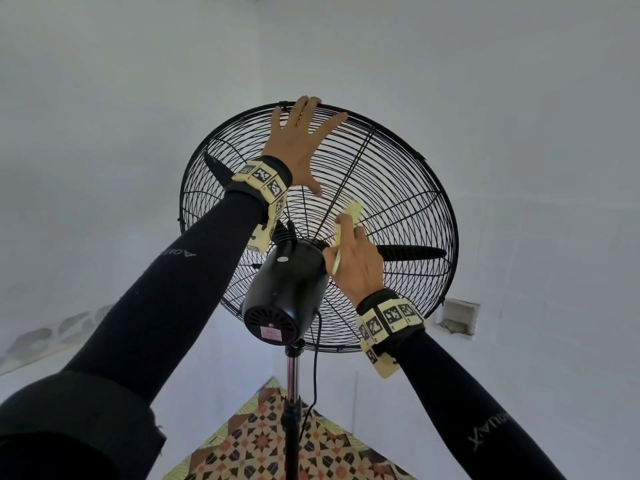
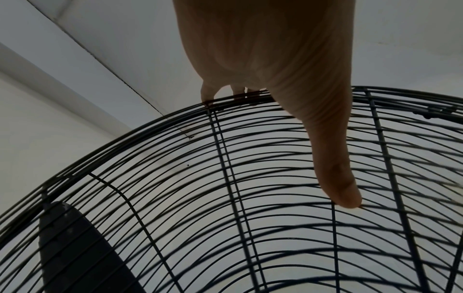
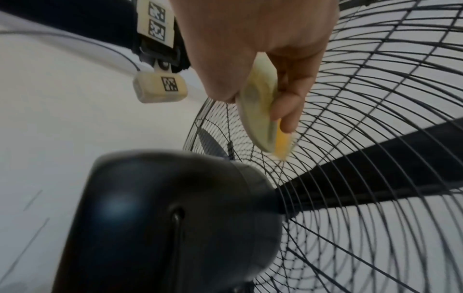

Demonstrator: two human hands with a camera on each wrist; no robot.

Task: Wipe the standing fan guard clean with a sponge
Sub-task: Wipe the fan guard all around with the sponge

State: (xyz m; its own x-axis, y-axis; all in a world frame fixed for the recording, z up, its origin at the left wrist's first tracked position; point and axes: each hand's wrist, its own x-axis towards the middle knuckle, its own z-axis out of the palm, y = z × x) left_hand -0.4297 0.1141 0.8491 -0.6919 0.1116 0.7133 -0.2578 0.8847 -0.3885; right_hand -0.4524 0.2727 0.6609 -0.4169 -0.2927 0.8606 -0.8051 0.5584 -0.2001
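Observation:
The standing fan is seen from behind; its black wire guard [image 1: 398,199] surrounds black blades [image 1: 412,252] and the motor housing [image 1: 287,292]. My left hand [image 1: 304,147] lies spread on the upper guard, fingertips at the top rim and thumb stretched down onto the wires. In the left wrist view the left hand [image 2: 275,75] touches the guard [image 2: 225,158] with straight fingers. My right hand [image 1: 356,265] pinches a thin yellow sponge [image 1: 348,220] against the rear guard just above the motor. The right wrist view shows the right hand [image 3: 250,49] holding the sponge [image 3: 260,111] edge-on to the wires.
A chrome pole [image 1: 292,372] carries the fan, with a black cord [image 1: 315,372] hanging beside it. Below lies a patterned floor covering [image 1: 270,445]. White walls meet in a corner behind the fan. A grey wall box [image 1: 459,315] sits at the right.

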